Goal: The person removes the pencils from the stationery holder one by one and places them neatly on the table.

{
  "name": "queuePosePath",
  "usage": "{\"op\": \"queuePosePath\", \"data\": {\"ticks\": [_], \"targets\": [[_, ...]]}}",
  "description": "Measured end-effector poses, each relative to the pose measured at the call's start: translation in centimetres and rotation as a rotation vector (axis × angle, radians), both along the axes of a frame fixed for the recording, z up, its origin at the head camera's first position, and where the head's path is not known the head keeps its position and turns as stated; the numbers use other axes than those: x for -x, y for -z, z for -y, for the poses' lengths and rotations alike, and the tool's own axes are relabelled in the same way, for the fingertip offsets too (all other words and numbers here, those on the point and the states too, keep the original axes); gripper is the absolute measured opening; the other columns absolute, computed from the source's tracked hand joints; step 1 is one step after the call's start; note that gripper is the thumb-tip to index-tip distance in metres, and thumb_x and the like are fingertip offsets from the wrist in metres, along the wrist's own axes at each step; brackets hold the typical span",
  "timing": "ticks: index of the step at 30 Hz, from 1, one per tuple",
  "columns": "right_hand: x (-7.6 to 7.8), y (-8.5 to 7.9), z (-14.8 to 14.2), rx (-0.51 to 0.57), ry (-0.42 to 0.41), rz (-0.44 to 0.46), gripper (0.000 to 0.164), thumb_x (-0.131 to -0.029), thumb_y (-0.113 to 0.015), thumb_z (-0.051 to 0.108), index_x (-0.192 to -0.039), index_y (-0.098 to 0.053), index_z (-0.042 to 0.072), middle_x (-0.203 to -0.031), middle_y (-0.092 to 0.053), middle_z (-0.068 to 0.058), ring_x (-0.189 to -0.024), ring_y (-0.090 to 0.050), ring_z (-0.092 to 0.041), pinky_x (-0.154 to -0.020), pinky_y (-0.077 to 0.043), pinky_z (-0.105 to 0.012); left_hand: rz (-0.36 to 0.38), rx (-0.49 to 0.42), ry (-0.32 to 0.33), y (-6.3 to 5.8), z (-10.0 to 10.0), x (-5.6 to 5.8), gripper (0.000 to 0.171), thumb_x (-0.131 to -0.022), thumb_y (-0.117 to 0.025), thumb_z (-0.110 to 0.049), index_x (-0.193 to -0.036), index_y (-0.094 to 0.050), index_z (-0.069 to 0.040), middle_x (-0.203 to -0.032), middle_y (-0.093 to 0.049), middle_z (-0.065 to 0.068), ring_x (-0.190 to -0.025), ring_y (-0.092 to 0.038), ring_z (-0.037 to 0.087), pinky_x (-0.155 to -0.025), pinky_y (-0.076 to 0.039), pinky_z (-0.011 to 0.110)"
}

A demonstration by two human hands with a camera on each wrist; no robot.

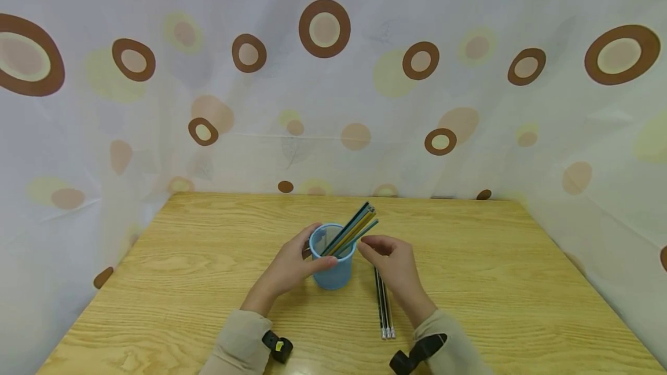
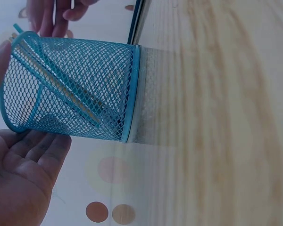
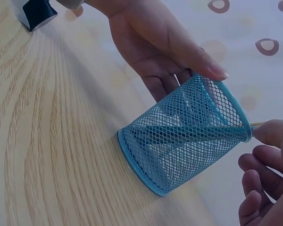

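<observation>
A light blue mesh pencil cup (image 1: 332, 276) stands upright on the wooden table. Several pencils (image 1: 355, 229) lean out of it toward the upper right. My left hand (image 1: 285, 266) holds the cup from the left, its thumb at the near rim and the fingers along the far side, as the left wrist view (image 2: 26, 174) shows. Close to the cup's right rim is my right hand (image 1: 395, 262), thumb and forefinger near each other, other fingers loosely bent. No pencil shows between these fingertips. In the right wrist view the thumb (image 3: 273, 133) overlaps the rim and hides a pencil end.
A few dark pencils (image 1: 384, 308) lie side by side on the table, partly under my right hand, their metal-capped ends toward me. The wooden table (image 1: 495, 265) reaches back to a patterned curtain (image 1: 323, 103). Each wrist carries a black camera strap (image 1: 428, 347).
</observation>
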State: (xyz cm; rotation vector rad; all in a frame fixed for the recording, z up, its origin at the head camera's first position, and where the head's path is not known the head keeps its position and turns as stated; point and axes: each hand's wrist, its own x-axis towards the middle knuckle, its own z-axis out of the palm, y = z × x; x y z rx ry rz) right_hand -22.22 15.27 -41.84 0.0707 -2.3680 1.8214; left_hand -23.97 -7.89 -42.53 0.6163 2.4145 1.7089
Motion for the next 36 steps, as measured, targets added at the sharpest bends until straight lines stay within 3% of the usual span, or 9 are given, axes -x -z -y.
{"op": "queuePosePath", "data": {"ticks": [16,26,31,36], "targets": [[-0.1,-0.6,1.2,0.018,0.022,-0.002,0.018,-0.090,-0.076,0.021,-0.100,-0.076,0.007,-0.098,-0.070,-0.005,-0.092,-0.062,-0.020,-0.076,-0.053,-0.031,-0.005,-0.015,-0.005,-0.2,-0.3,-0.1,0.084,-0.088,-0.078,-0.028,-0.155,-0.030,-0.010,-0.146,-0.047,0.015,-0.137,-0.041,0.033,-0.112,-0.034,0.052],[-0.1,-0.7,1.4,0.022,0.044,-0.044,0.014,-0.089,-0.076,0.021,-0.094,-0.077,0.007,-0.093,-0.070,-0.004,-0.089,-0.059,-0.021,-0.078,-0.050,-0.035,-0.016,-0.028,-0.009,-2.6,-0.6,-2.0,0.080,-0.090,-0.076,-0.026,-0.153,-0.032,-0.004,-0.144,-0.047,0.020,-0.136,-0.042,0.037,-0.111,-0.034,0.054],[-0.4,-1.1,1.3,0.030,0.052,-0.070,0.015,-0.090,-0.076,0.021,-0.095,-0.076,0.007,-0.093,-0.070,-0.005,-0.090,-0.059,-0.021,-0.077,-0.051,-0.033,-0.012,-0.037,-0.010,-2.5,-0.6,-1.8,0.079,-0.090,-0.076,-0.024,-0.153,-0.032,-0.005,-0.144,-0.048,0.019,-0.136,-0.041,0.037,-0.112,-0.033,0.054],[-0.6,-1.5,0.9,0.055,0.040,-0.099,0.017,-0.090,-0.075,0.021,-0.096,-0.076,0.005,-0.095,-0.069,-0.007,-0.091,-0.060,-0.022,-0.071,-0.052,-0.029,0.001,-0.019,-0.012,-1.0,-0.4,-0.6,0.082,-0.088,-0.077,-0.023,-0.154,-0.031,-0.007,-0.145,-0.047,0.017,-0.137,-0.041,0.035,-0.112,-0.033,0.052]]}}
